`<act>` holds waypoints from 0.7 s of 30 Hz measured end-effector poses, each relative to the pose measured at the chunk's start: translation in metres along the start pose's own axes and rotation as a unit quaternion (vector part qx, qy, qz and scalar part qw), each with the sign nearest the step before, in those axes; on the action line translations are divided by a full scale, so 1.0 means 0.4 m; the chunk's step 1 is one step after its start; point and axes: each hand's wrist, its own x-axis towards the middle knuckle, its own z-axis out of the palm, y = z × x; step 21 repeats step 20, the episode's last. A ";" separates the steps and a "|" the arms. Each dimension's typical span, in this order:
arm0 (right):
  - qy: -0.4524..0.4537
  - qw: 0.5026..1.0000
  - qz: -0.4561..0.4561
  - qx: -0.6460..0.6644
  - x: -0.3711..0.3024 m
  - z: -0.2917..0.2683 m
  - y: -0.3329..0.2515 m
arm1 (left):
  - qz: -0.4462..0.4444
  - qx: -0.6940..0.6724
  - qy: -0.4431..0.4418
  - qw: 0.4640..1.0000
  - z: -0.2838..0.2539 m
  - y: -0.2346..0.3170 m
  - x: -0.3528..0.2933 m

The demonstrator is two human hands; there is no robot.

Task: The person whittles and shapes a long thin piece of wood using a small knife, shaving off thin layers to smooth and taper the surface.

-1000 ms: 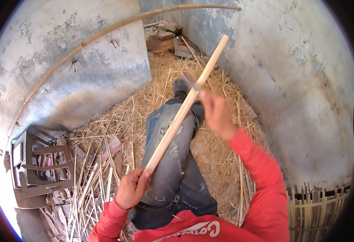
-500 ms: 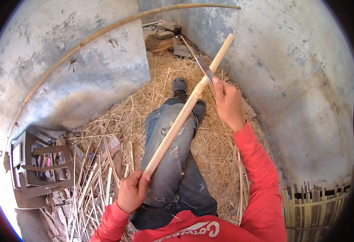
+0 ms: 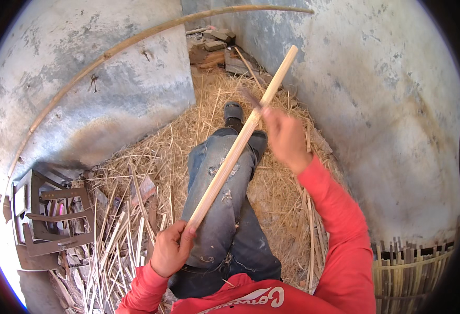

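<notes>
A long, pale split-bamboo strip [image 3: 228, 161] slants across my right thigh, its far end raised up and to the right. My left hand [image 3: 171, 248] is closed around the near end, thumb on top. In my right hand [image 3: 287, 138] is a knife [image 3: 251, 98], its blade lying across the strip beyond the middle. Motion smears both the blade and the right fingers. The knife's handle is hidden inside that fist.
Straw and shavings [image 3: 287, 209] cover the floor, with loose bamboo strips [image 3: 117, 246] at left beside a dark wooden frame [image 3: 62, 199]. A curved pole [image 3: 104, 56] leans along the wall. Bricks [image 3: 217, 45] lie in the far corner; a slatted bamboo piece [image 3: 413, 275] stands lower right.
My right hand and the knife have shifted left and slightly nearer along the strip. The strip's far end has tipped a little left. My left hand keeps its place.
</notes>
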 end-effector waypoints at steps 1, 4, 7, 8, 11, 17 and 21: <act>-0.017 1.000 0.007 0.001 -0.005 -0.002 -0.008 | -0.015 -0.012 -0.009 1.000 -0.003 -0.002 -0.003; -0.032 0.999 0.005 0.009 -0.012 -0.017 -0.025 | -0.050 -0.082 -0.031 0.995 -0.015 -0.002 0.001; 0.003 0.998 -0.050 0.045 -0.046 0.019 0.009 | -0.032 -0.067 -0.046 0.996 -0.010 -0.009 0.004; -0.030 0.998 -0.011 0.059 -0.068 0.025 0.012 | -0.040 -0.074 -0.044 0.996 -0.007 -0.012 0.002; 0.005 0.996 0.073 0.046 0.011 -0.038 0.040 | -0.060 -0.089 -0.051 0.993 -0.020 -0.014 0.001; -0.097 0.992 -0.001 0.075 -0.083 0.003 -0.027 | -0.071 -0.101 -0.056 0.991 -0.013 -0.005 0.009; -0.022 0.992 0.066 0.102 -0.042 -0.007 -0.019 | -0.071 -0.115 -0.068 0.988 -0.010 0.002 0.008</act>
